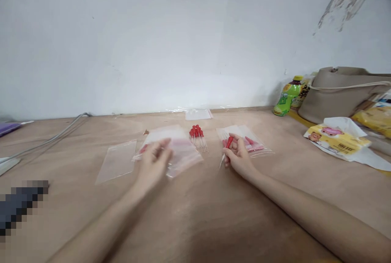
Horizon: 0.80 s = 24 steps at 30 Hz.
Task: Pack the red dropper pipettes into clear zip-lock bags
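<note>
My right hand [240,157] pinches a glass dropper [228,145] with a red rubber bulb, its thin tip slanting down to the left. Beneath and behind that hand lie clear zip bags [258,145] with red-bulbed droppers inside. My left hand [154,159], slightly blurred, is over a stack of clear zip bags [183,159]; its thumb and forefinger are apart, with nothing visible between them. Between both hands rests a pile of loose droppers [197,132], red bulbs pointing away from me.
A flat clear bag [117,161] lies left of the stack; another bag [198,114] sits by the wall. On the right are a green bottle [287,96], a taupe handbag [339,92] and a tissue pack [339,139]. A grey cable [65,126] crosses the left side.
</note>
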### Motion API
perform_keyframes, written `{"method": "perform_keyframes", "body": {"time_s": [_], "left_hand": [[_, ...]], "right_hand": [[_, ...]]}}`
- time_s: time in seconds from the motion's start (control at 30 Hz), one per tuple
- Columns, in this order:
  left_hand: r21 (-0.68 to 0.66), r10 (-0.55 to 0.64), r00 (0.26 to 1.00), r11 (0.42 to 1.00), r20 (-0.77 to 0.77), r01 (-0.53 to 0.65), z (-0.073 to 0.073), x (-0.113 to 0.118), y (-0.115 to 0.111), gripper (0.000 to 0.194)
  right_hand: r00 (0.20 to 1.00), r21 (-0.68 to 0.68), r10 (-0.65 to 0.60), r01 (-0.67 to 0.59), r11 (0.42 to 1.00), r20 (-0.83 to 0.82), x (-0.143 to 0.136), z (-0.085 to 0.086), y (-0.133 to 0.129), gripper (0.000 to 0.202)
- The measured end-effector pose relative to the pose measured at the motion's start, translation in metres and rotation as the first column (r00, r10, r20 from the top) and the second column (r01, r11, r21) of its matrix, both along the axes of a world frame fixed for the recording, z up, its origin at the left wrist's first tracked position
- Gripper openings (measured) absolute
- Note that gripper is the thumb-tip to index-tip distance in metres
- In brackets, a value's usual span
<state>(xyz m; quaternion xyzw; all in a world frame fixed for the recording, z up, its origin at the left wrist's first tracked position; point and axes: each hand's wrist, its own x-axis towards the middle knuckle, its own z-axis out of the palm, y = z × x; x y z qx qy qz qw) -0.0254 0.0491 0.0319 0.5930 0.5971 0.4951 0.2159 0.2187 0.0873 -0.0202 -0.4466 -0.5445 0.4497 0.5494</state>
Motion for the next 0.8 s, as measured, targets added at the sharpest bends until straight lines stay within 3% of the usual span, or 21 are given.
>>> {"method": "perform_keyframes", "body": {"time_s": [0.1, 0.17, 0.23, 0.3, 0.37, 0.43, 0.5, 0.53, 0.6, 0.73, 0.8], "left_hand": [[-0.149, -0.155, 0.977, 0.98, -0.149, 0.133, -0.024, 0.026, -0.023, 0.049], [-0.396, -0.404, 0.892, 0.867, -0.204, 0.302, -0.024, 0.028, -0.037, 0.06], [-0.545, -0.598, 0.764, 0.735, -0.24, 0.404, -0.014, 0.025, -0.045, 0.059], [-0.522, -0.647, 0.662, 0.74, -0.378, 0.424, -0.003, 0.022, -0.046, 0.048], [-0.369, -0.624, 0.567, 0.779, -0.538, 0.508, 0.001, 0.021, -0.04, 0.038], [-0.241, -0.622, 0.439, 0.715, -0.649, 0.656, -0.003, 0.023, -0.031, 0.038], [-0.244, -0.641, 0.308, 0.624, -0.703, 0.742, -0.013, 0.025, -0.024, 0.045], [-0.272, -0.645, 0.262, 0.606, -0.718, 0.748, -0.017, 0.026, -0.023, 0.046], [-0.308, -0.613, 0.238, 0.649, -0.754, 0.695, -0.023, 0.029, -0.027, 0.046], [-0.25, -0.41, 0.314, 0.862, -0.856, 0.441, -0.021, 0.037, -0.046, 0.046], [-0.223, -0.37, 0.337, 0.888, -0.865, 0.403, -0.018, 0.039, -0.05, 0.041]], "right_hand": [[0.999, -0.055, 0.003, -0.005, 0.998, -0.049, 0.002, -0.005, 0.0, 0.055], [0.998, -0.064, -0.001, -0.003, 0.998, -0.063, 0.004, -0.006, 0.001, 0.052], [0.998, -0.055, -0.001, -0.002, 0.998, -0.064, 0.005, -0.006, 0.001, 0.05], [0.998, -0.048, 0.003, -0.006, 0.999, -0.061, 0.004, -0.006, 0.001, 0.049], [0.998, -0.043, 0.007, -0.009, 0.999, -0.057, 0.004, -0.007, 0.0, 0.048], [0.998, -0.038, 0.003, -0.005, 0.999, -0.059, 0.003, -0.006, 0.0, 0.048], [0.997, -0.028, -0.005, 0.003, 1.0, -0.08, 0.004, -0.004, 0.001, 0.048], [0.995, -0.024, -0.012, 0.01, 1.0, -0.096, 0.005, -0.003, 0.001, 0.048], [0.991, -0.022, -0.038, 0.035, 0.999, -0.127, 0.008, 0.0, 0.001, 0.048], [0.981, -0.037, -0.1, 0.095, 0.995, -0.166, 0.011, 0.003, 0.002, 0.05], [0.981, -0.039, -0.095, 0.09, 0.995, -0.169, 0.011, 0.001, 0.001, 0.05]]}}
